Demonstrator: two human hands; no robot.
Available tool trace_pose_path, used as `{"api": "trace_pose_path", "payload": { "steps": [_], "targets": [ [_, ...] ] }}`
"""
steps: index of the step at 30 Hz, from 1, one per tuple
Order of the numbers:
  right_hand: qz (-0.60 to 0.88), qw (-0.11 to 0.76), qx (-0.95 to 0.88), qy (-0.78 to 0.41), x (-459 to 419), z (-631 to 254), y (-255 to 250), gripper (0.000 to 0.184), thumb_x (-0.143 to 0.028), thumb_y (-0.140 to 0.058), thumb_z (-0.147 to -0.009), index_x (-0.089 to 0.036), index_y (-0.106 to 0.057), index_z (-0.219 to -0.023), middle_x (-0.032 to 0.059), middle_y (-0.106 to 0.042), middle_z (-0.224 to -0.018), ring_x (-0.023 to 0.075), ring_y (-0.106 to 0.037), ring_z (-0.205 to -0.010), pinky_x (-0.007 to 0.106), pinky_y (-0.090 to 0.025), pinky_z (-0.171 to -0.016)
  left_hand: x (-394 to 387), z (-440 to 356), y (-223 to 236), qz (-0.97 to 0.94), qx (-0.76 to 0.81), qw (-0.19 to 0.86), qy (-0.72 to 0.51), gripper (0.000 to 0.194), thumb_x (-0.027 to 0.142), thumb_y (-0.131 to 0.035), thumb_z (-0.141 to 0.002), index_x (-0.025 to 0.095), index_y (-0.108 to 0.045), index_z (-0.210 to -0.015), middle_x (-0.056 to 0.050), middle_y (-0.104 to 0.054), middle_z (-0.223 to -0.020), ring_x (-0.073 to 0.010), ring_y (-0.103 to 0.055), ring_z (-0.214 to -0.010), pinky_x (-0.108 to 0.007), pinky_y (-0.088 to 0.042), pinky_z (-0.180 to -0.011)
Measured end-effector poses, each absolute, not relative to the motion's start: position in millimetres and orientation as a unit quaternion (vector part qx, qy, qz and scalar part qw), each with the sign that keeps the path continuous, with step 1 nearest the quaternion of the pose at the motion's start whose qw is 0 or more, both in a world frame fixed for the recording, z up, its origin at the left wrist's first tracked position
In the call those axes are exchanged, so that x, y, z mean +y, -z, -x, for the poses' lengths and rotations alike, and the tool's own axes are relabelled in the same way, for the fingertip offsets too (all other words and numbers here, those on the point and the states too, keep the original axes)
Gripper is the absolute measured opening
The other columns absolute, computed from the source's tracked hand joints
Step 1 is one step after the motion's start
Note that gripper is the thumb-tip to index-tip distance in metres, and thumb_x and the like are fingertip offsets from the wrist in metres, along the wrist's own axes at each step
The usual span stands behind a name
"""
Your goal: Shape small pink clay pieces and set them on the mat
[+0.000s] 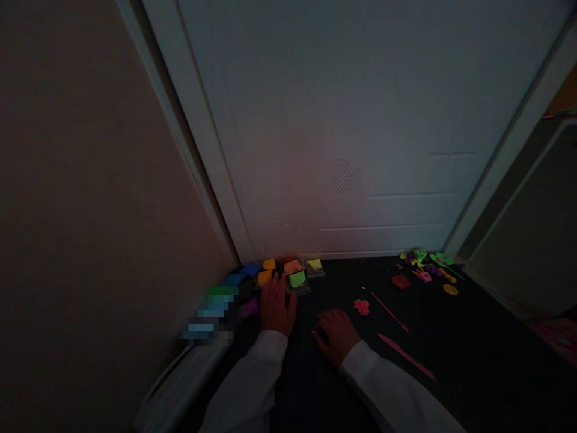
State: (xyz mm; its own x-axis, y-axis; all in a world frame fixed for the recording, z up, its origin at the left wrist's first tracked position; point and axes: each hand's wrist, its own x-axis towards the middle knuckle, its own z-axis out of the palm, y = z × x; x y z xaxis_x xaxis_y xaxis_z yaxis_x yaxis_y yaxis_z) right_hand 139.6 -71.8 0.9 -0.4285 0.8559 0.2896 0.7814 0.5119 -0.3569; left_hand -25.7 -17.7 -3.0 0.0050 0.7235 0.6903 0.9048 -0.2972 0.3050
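My left hand (276, 307) reaches forward with its fingers stretched out and apart, holding nothing I can see. Its fingertips are beside an orange clay packet (265, 277) and a green clay packet (297, 279); whether they touch either is unclear. A purple packet (249, 308) lies to its left. My right hand (336, 335) rests low on the dark tabletop, fingers loosely curled, with a gap between thumb and forefinger and nothing visible in it. To its right are a pink bumpy clay piece (361, 307), a thin pink stick tool (390, 313) and a pink clay knife (406, 356).
More packets, salmon (293, 267), yellow (314, 266) and blue (251, 269), line the back left. Small colourful clay figures (421, 260) lie at the back right near a red lump (401, 281) and a yellow disc (450, 289). A white panel (342, 120) stands behind the table.
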Motion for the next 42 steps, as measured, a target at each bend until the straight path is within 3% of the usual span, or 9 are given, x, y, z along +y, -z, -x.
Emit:
{"api": "trace_pose_path", "payload": {
  "steps": [8, 15, 26, 31, 42],
  "targets": [
    [0.521, 0.261, -0.806, -0.103, -63, -141, 8, 0.018, -0.029, -0.039, -0.076, -0.018, -0.053, -0.079, 0.0024, -0.056, -0.076, 0.0138, -0.050, -0.077, 0.027, -0.036, -0.073, -42, 15, 16, 0.789, -0.558, 0.114, 0.232, 0.042, 0.025, -0.029, -0.078, 0.017, -0.033, -0.118, -0.008, -0.035, -0.123, -0.0200, -0.024, -0.116, -0.041, -0.018, -0.095],
    [0.534, 0.318, -0.770, -0.142, -60, -143, 10, 0.021, -0.031, -0.035, -0.077, -0.018, -0.051, -0.076, 0.0012, -0.057, -0.069, 0.0125, -0.052, -0.064, 0.024, -0.039, -0.060, -50, 17, 24, 0.844, -0.524, 0.052, 0.102, 0.047, 0.042, -0.022, -0.078, 0.023, -0.026, -0.121, -0.004, -0.029, -0.127, -0.0183, -0.022, -0.117, -0.040, -0.022, -0.093],
    [0.546, 0.342, -0.752, -0.139, -57, -145, 9, 0.021, -0.032, -0.034, -0.077, -0.019, -0.051, -0.076, 0.0015, -0.056, -0.068, 0.0132, -0.052, -0.063, 0.026, -0.041, -0.059, -76, 22, 15, 0.875, -0.473, 0.043, 0.094, 0.048, 0.042, -0.023, -0.078, 0.025, -0.019, -0.123, -0.002, -0.025, -0.129, -0.0165, -0.020, -0.118, -0.036, -0.020, -0.095],
    [0.536, 0.341, -0.756, -0.158, -57, -147, 12, 0.021, -0.032, -0.034, -0.077, -0.019, -0.050, -0.077, 0.0011, -0.055, -0.069, 0.0126, -0.051, -0.063, 0.025, -0.040, -0.059, -74, 19, 16, 0.870, -0.482, 0.034, 0.098, 0.046, 0.041, -0.025, -0.078, 0.026, -0.022, -0.122, 0.000, -0.028, -0.128, -0.0152, -0.024, -0.117, -0.034, -0.023, -0.094],
    [0.553, 0.345, -0.744, -0.147, -55, -146, 11, 0.018, -0.030, -0.036, -0.077, -0.018, -0.050, -0.076, 0.0015, -0.054, -0.070, 0.0124, -0.051, -0.065, 0.024, -0.039, -0.059, -30, 7, 30, 0.835, -0.533, 0.075, 0.113, 0.048, 0.040, -0.023, -0.078, 0.018, -0.029, -0.120, -0.007, -0.032, -0.126, -0.0181, -0.026, -0.116, -0.037, -0.024, -0.093]
  ]
}}
